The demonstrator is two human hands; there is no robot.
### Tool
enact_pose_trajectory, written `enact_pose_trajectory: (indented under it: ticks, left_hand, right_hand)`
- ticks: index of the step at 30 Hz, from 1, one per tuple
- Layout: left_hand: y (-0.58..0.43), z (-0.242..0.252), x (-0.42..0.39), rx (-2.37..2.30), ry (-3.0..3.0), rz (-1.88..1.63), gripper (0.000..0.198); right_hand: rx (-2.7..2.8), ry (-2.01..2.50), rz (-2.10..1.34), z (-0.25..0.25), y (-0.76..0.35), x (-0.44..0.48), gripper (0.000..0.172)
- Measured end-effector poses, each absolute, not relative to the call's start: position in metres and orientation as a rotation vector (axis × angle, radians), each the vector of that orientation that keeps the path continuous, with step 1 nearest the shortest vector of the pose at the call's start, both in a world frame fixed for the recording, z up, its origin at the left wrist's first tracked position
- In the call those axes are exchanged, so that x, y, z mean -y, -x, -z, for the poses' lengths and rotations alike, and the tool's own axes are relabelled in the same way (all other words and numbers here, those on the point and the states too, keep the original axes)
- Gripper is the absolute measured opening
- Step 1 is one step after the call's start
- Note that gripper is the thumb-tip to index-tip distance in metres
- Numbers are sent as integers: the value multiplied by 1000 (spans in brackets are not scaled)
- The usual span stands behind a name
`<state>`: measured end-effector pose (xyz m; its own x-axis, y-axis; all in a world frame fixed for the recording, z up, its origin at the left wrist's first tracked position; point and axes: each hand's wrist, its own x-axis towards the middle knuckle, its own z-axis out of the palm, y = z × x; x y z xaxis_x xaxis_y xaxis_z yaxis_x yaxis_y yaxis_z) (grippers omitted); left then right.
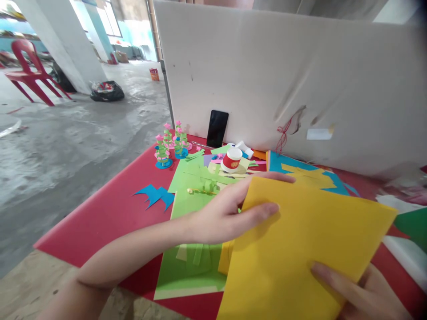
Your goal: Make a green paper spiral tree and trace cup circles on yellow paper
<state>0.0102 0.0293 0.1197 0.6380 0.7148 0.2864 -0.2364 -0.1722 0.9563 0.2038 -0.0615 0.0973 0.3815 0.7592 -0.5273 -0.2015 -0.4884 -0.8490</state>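
Observation:
A large yellow paper sheet [300,240] is held above the red table [100,218] by both hands. My left hand [230,209] pinches its upper left edge, thumb on top and fingers along the rim. My right hand [360,293] grips the lower right corner, thumb pressed on the paper. Under the sheet lies a green paper sheet [190,271] with cut green strips [207,178] on it.
Three small green-and-pink paper trees [170,144] stand at the table's far left. A blue paper scrap [155,194], a red-and-white tape roll [231,160], a black phone [217,129] leaning on a white board [283,80], and blue-yellow paper [310,175] lie behind. Red chair [30,71] far left.

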Motion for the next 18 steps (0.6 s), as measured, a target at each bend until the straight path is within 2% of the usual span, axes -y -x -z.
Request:
enact_pose_trajectory:
  ticks: [7, 15, 18]
  left_hand:
    - [-11, -122, -28, -393, -1455, -869, 33]
    - [-10, -121, -28, -409, -1472, -856, 39]
    - [-10, -120, -29, -399, -1464, -856, 39]
  right_hand:
    - [531, 1670, -1240, -96, -201, 62, 97]
    - [480, 1640, -1316, -95, -207, 59, 101]
    - [529, 1626, -1381, -93, -211, 58, 94]
